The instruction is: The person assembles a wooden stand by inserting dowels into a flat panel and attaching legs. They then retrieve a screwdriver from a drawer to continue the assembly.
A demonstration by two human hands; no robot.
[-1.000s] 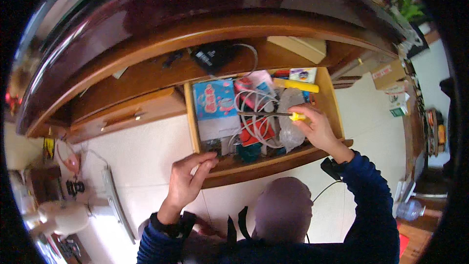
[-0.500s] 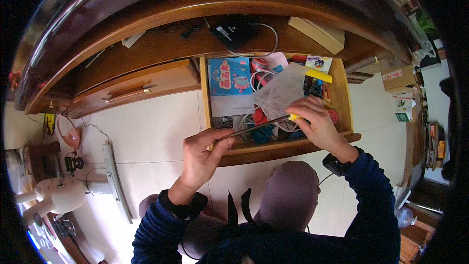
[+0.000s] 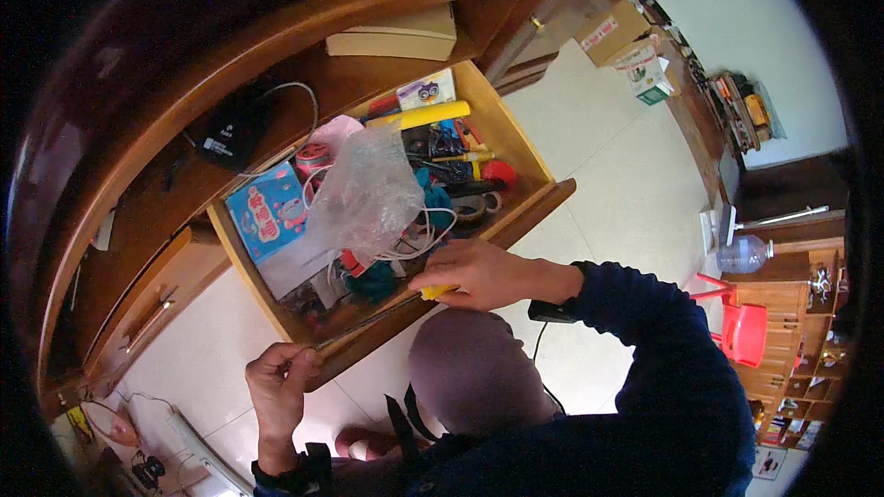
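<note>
A long, thin screwdriver (image 3: pixel 368 320) with a yellow handle stretches between my hands over the front edge of an open wooden drawer (image 3: pixel 520 133). My right hand (image 3: pixel 483 274) is closed round the handle, so only a bit of yellow shows. At the shaft's far end my left hand (image 3: pixel 281 377) pinches the tip between thumb and fingers. Inside the drawer lie a crumpled clear bubble-wrap bag (image 3: pixel 368 189), a blue picture booklet (image 3: pixel 267 212), a yellow tube (image 3: pixel 433 116), white cables (image 3: pixel 433 230) and several small tools.
Behind the drawer, a black pouch (image 3: pixel 235 133) with a cable and a cream box (image 3: pixel 396 37) sit on the cabinet shelf. A closed drawer (image 3: pixel 157 313) is at left. Cardboard boxes (image 3: pixel 612 32), a red stool (image 3: pixel 741 331) and a water bottle (image 3: pixel 746 255) stand at right.
My view has turned toward the right. Both hands, still holding the screwdriver, have moved from above the drawer's contents nearer to me, to its front edge.
</note>
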